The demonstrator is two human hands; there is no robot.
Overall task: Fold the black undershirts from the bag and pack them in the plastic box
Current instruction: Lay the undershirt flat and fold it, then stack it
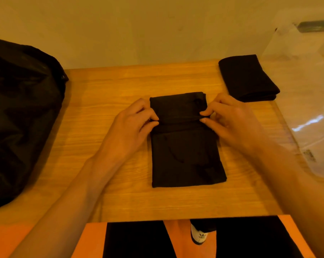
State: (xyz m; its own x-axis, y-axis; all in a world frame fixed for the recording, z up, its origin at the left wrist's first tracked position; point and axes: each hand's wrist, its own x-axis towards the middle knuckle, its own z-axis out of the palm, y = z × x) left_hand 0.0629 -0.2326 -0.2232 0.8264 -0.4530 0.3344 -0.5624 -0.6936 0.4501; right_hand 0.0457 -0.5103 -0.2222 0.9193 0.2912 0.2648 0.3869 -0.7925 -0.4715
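Left fingers [151,124]: curling together and pinching the left end of a raised crease in the black undershirt [185,157].
Right fingers [206,114]: pinching the right end of the same crease, tips facing the left hand's across the cloth.
Left hand [133,121]: reaching in from the near left, knuckles up.
Right hand [231,120]: reaching in from the near right.
Undershirt: lying in a narrow strip at the middle of the table [116,194], with the crease running left to right between the two hands and flat cloth lying both nearer and farther than it.
Folded undershirt [248,79]: sitting at the far right corner, well apart from the hands.
Plastic box [306,112]: clear, standing off the right edge just beside the folded one; a small dark label [310,155] on it is blurring past reading.
Bag [21,108]: black, slumping over the table's left side.
Writing: a trefoil logo is showing on a white shoe [198,236] below the near edge; no words are reading clearly.
Open room: bare wood is showing on both sides of the strip and along the near edge.
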